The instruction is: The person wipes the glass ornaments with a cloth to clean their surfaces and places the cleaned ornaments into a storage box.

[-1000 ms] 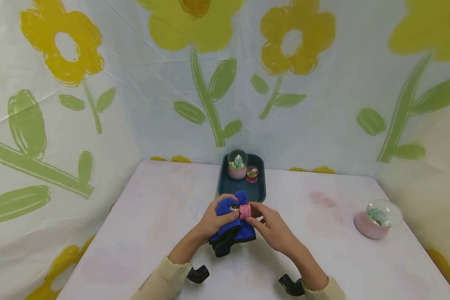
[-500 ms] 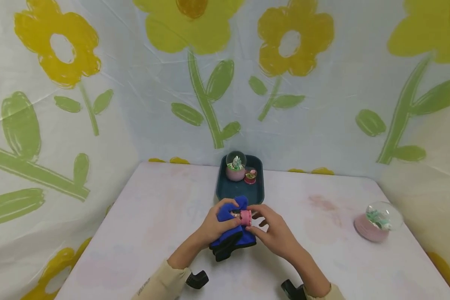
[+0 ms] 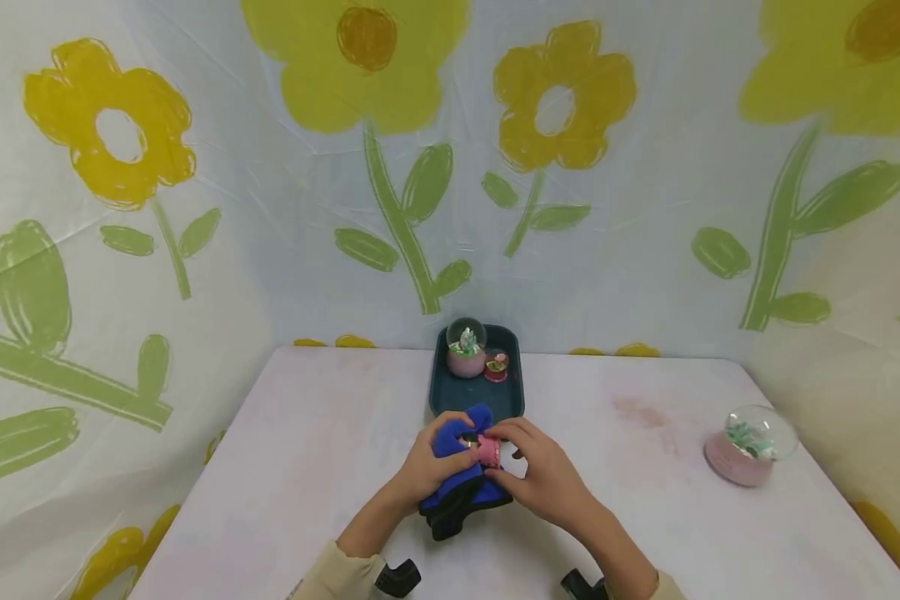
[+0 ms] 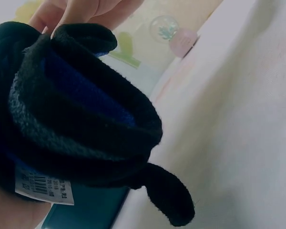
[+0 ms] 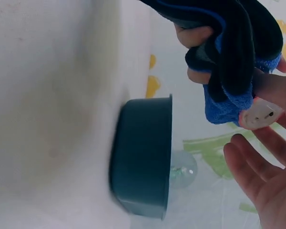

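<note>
The left grip (image 3: 429,468) clamps a blue cloth (image 3: 493,493); the right grip (image 3: 546,473) pinches a pink ornament (image 3: 489,452).

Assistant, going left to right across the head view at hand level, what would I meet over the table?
Left hand, small pink object, right hand, pink-based snow globe. I left out the blue cloth, since it overlaps the left hand.

Blue cloth (image 3: 461,482) partly hides the pink ornament (image 3: 489,451).
</note>
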### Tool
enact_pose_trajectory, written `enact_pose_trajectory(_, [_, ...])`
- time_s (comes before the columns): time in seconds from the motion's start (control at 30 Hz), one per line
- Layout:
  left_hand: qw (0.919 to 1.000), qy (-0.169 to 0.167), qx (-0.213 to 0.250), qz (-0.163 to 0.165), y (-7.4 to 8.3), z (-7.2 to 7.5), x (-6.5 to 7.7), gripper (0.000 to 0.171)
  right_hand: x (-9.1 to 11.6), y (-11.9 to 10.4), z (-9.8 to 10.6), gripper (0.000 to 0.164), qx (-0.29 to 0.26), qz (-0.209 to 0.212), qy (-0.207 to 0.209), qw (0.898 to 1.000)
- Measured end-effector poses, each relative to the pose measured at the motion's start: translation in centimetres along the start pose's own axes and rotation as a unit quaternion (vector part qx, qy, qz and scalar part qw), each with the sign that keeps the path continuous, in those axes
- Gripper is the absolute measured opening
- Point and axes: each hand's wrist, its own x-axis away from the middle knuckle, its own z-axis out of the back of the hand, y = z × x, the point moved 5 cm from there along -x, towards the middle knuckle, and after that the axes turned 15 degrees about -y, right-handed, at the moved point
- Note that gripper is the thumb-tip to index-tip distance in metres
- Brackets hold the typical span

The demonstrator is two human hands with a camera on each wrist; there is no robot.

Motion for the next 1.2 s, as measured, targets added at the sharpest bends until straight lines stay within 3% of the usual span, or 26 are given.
enact_pose_trajectory(0.2, [1.0000, 0.003, 0.006, -0.001, -0.2, -0.7, 0.4, 0.042, 0.6, 0.2, -0.3, 0.049, -0.008, -0.024, 0.017, 1.000])
enact_pose_trajectory(0.63, [0.9998, 0.020, -0.002, -0.003, 0.2, -0.3, 0.0, 0.041, 0.5, 0.5, -0.1, 0.052, 0.006, -0.040, 0.035, 0.999])
enact_pose_trajectory(0.77, [0.9999, 0.016, 0.002, -0.003, 0.2, -0.5, 0.3, 0.041, 0.4, -0.1, -0.9, 0.051, 0.087, -0.039, 0.025, 0.995])
enact_pose_trajectory(0.87, [0.9999, 0.013, 0.007, -0.006, 0.3, -0.6, 0.6, 0.040, 0.0, -0.8, -1.7, 0.052, 0.161, -0.007, 0.026, 0.987])
enact_pose_trajectory(0.93, [0.9998, 0.012, 0.013, -0.010, 0.3, -0.6, 0.6, 0.040, -0.2, -0.9, -2.1, 0.052, 0.180, 0.012, 0.028, 0.983])
enact_pose_trajectory(1.07, [0.9997, 0.014, 0.021, -0.008, 0.2, -0.2, 0.5, 0.041, -0.2, -0.5, -1.8, 0.054, 0.175, -0.002, 0.037, 0.984])
enact_pose_trajectory(1.2, [0.9994, 0.018, 0.030, -0.004, 0.2, 0.3, 0.4, 0.041, 0.0, 0.0, -1.0, 0.056, 0.129, -0.040, 0.061, 0.989])
